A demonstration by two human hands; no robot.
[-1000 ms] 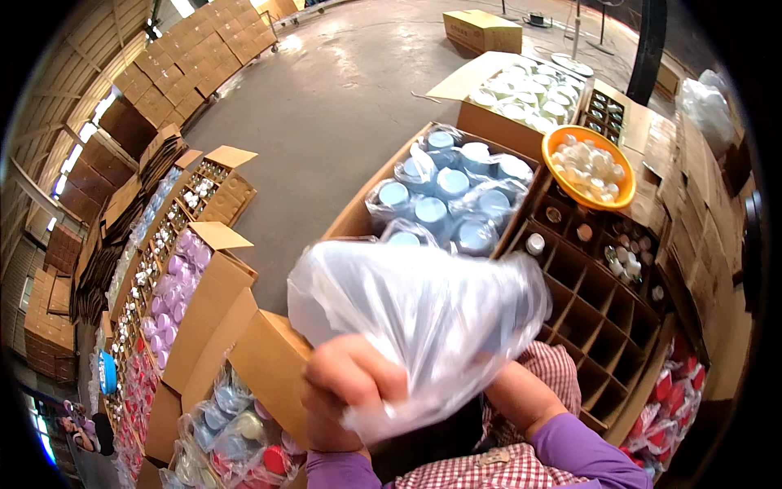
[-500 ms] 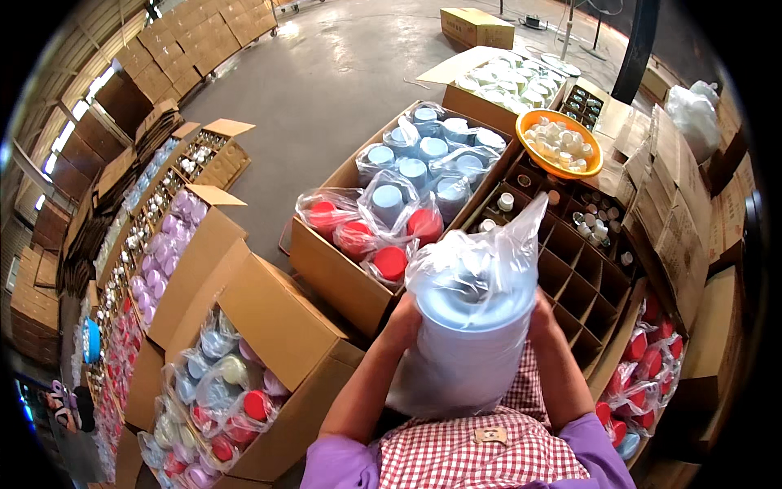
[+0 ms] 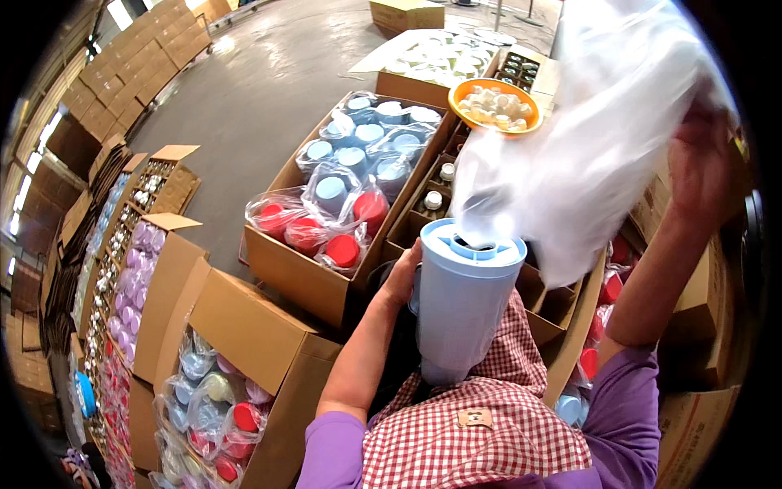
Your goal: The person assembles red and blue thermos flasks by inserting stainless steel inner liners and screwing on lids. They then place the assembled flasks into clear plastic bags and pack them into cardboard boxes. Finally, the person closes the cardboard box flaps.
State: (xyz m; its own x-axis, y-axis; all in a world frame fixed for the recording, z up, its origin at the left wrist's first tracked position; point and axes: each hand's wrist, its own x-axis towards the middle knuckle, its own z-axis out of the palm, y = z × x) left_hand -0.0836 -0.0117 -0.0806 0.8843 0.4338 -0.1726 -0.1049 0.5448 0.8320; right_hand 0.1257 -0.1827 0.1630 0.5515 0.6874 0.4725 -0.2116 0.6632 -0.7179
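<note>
1. One light blue jug (image 3: pixel 464 318) takes centre stage, bare and near upright with a slight tilt, right in front of the checked apron (image 3: pixel 489 416); its round top faces up, one smaller ring set inside.
2. One left hand (image 3: pixel 401 275) clamps the jug's left side, just below the rim, some fingers hidden behind it.
3. And up on the right, one right hand (image 3: pixel 705 155) grips one clear plastic bag (image 3: pixel 607 147)! Those fingers blur, but they're closed on the plastic; the bag's lower end overlaps the jug's top.
4. Just beyond the jug sits one open carton (image 3: pixel 293 277): four red lids at the near end, ten blue ones showing, plastic wrapped about them.
5. Beside it, one divided box (image 3: pixel 547 308), partly covered by the bag, with two white caps (image 3: pixel 433 200) in clear sight.
6. Farther back, one orange bowl (image 3: pixel 466 116) of small clear pieces, too many to count.
7. Near left, one flapped box (image 3: pixel 252 322) with at least three red lids among blue.
</note>
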